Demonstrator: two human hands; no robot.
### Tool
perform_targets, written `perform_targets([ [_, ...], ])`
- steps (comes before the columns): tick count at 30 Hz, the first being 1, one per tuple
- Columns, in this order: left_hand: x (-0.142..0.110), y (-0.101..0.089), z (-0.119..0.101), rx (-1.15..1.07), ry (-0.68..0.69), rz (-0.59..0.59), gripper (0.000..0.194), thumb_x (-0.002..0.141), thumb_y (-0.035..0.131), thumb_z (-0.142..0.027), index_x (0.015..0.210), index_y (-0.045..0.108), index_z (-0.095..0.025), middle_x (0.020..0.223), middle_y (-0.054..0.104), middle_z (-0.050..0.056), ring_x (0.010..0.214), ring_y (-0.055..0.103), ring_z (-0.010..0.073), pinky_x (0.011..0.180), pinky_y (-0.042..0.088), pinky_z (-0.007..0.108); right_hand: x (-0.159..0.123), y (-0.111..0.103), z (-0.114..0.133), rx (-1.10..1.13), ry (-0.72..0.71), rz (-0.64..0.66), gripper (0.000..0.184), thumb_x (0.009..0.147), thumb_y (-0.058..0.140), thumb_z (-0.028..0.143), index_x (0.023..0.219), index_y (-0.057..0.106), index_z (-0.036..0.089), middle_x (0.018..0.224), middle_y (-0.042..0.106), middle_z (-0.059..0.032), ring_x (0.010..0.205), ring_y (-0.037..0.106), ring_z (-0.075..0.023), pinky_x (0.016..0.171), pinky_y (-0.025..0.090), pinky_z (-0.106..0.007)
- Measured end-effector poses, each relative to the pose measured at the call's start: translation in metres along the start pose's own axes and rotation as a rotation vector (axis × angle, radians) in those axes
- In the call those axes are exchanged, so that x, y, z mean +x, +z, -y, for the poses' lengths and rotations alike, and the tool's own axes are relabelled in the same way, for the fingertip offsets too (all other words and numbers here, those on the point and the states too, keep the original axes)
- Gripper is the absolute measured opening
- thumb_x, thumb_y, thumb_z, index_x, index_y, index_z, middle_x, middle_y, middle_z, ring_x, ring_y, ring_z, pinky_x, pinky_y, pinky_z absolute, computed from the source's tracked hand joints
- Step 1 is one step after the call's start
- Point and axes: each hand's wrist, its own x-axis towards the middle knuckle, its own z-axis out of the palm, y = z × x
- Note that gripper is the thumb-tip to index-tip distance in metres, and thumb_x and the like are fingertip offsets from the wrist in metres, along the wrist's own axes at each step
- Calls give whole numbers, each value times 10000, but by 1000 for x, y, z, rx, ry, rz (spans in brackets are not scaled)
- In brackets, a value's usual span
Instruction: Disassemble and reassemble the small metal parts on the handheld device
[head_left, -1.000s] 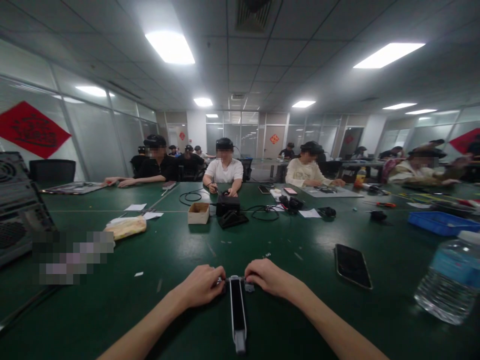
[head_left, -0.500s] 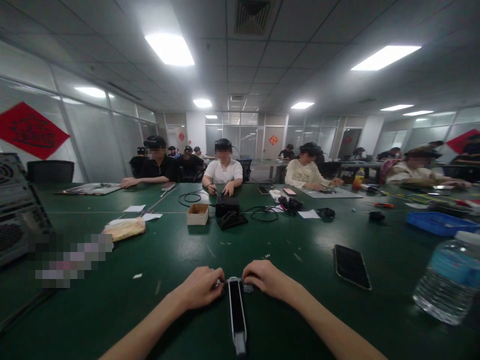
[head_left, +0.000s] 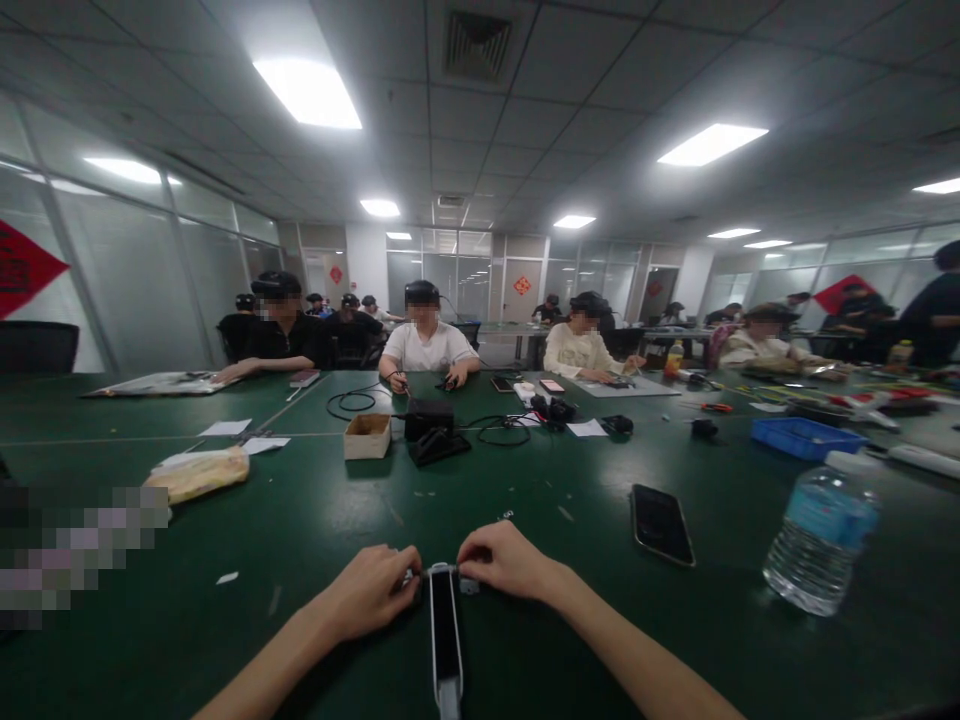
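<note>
Both forearms are extended forward from the lower corners of the view over a green tabletop, converging on the far end of a slim black-and-white plastic bar. The left hand is turned inward, its fingers curled and closed against that end. The right hand is held the same way from the other side, its fingers bent over the same end just beside a small grey fitting. The fingertips are largely hidden, so the exact grip cannot be made out. The bar is positioned at the table directly in front of the body, between the forearms. Its long axis runs straight away from the wearer, and its near end is cut off by the lower edge of the view.

An open cardboard box is seen farther off, beside a black box-shaped unit; its contents cannot be made out. A blue plastic tray is placed at the right, its contents too small to tell. A clear plastic water bottle stands near a dark smartphone.
</note>
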Motion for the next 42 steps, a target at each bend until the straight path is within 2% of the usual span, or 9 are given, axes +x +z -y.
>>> perform_targets([
  [7,-2,-10,-10,8,-24,13,149,891,420,-256,953,546,-206,811,639,22,735,573,176,640,383,257,-3,-6,6,137,101,66,186,770,642,200,931,711,134,824,683,-28,720,611,-127,618,460,-177],
  [14,-3,-10,-9,5,-7,9,127,880,444,-233,948,548,-205,809,638,18,727,584,177,658,393,266,-3,-4,3,158,131,61,172,810,611,228,929,697,139,865,679,-35,762,618,-137,644,463,-192],
  [28,-2,-11,-9,27,-1,29,150,890,445,-256,975,558,-206,793,642,13,715,591,175,669,407,272,-2,-1,-11,171,85,83,174,854,581,256,964,676,160,947,677,-26,848,622,-145,739,475,-224],
  [42,-2,-4,-5,33,11,11,135,878,451,-242,967,545,-205,792,640,13,719,593,179,643,390,266,-1,1,-2,120,59,42,126,837,598,211,915,682,158,903,683,-22,813,625,-136,722,472,-215],
])
